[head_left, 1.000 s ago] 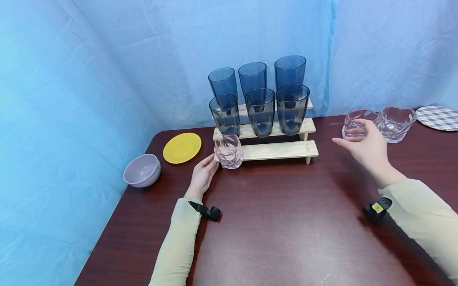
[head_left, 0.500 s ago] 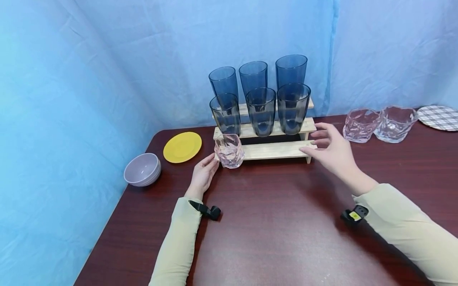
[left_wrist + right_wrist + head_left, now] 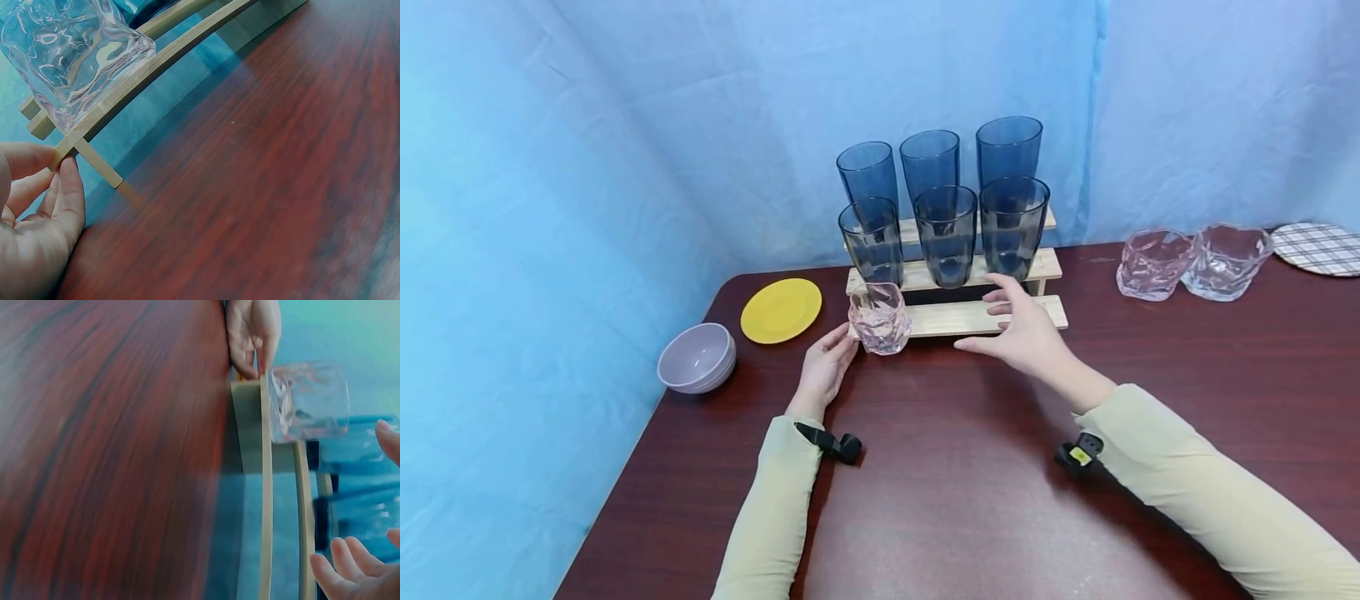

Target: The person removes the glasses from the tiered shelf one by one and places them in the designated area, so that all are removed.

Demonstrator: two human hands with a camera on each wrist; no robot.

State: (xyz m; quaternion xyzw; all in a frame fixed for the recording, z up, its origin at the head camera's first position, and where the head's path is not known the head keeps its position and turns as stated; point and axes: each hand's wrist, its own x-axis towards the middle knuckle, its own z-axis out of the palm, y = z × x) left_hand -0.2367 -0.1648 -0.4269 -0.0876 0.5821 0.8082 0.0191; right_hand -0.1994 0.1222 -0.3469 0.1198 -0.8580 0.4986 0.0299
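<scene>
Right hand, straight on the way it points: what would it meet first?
Likely the pink-tinted glass on the lowest board; depth is unclear, so the right hand might brush a blue tumbler on the tier behind first.

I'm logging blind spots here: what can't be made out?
Head view: checked disc, part cut off by right edge.
Head view: back glasses, bases obscured by front glasses.
Left wrist view: pink glass, rim cut off by top edge.
Right wrist view: right hand, partly beyond right edge.

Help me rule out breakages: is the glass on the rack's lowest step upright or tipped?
Upright. The glass stands base down on the step, its rim upward.
</scene>
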